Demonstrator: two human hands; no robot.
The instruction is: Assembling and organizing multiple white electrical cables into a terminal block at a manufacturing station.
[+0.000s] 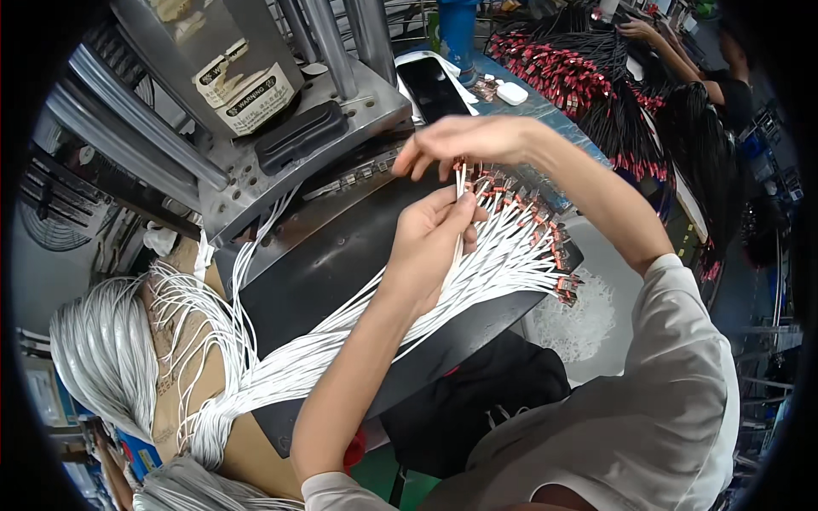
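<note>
My left hand (433,243) is closed on a few white cables (461,180), pinching them just below their orange-and-metal ends. Above those ends hovers my right hand (481,140), slightly blurred, its bent fingers apart and pointing left; I see nothing held in it. Under the left hand a thick bundle of white cables (341,328) runs diagonally over a black board (341,255). The bundle's orange connector ends (545,234) fan out at the board's right end.
A metal press (307,145) with thick columns stands behind the board. A phone (433,89) and a white case (511,93) lie beyond my right hand. Coiled grey cables (102,349) rest at left on cardboard. Black cables with red ends (554,72) and a co-worker's arm (673,60) are at far right.
</note>
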